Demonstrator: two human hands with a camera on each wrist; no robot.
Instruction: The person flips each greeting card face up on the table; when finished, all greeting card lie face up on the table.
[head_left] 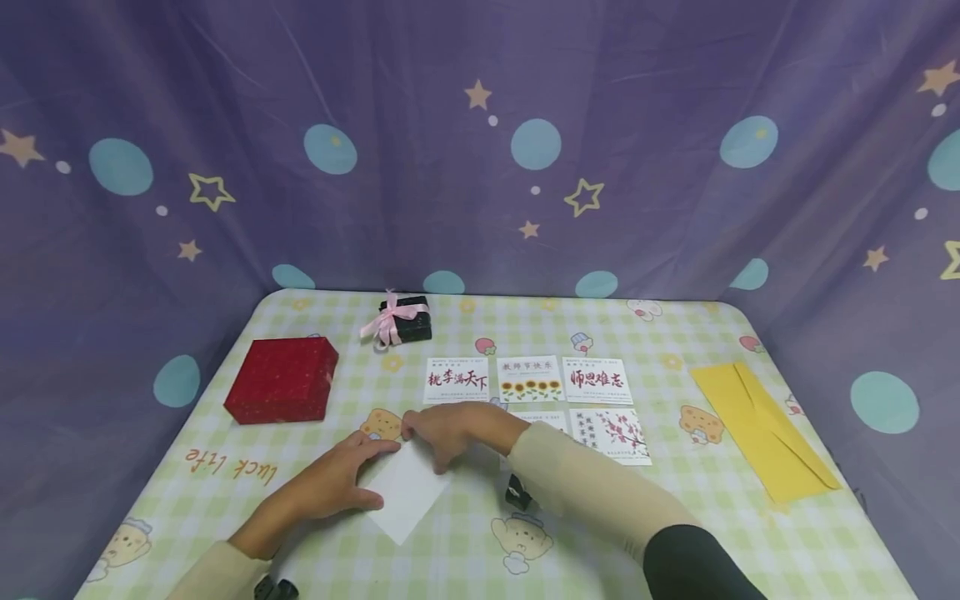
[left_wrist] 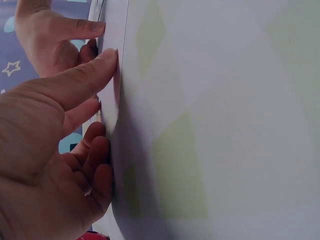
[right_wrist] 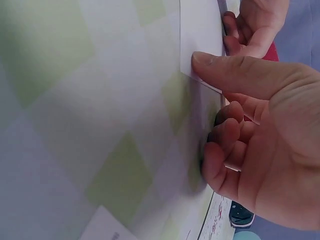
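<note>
A blank white card (head_left: 408,492) lies slantwise on the checked tablecloth, between both hands. At its left edge is my left hand (head_left: 337,477), thumb and forefinger spread over the side; in the left wrist view the left thumb (left_wrist: 95,70) pinches the card's slightly raised edge. My right hand (head_left: 446,429) reaches across to the far corner. There the right thumb (right_wrist: 225,67) lies on top of the card, with the forefinger underneath and the other fingers curled against the cloth. The forefinger's hold is partly hidden.
Several printed greeting cards (head_left: 529,379) lie in rows beyond the right forearm, which covers part of one. A red box (head_left: 281,381) stands at left, a black gift box (head_left: 412,321) with pink ribbon at the back. At right lies a yellow envelope (head_left: 765,433).
</note>
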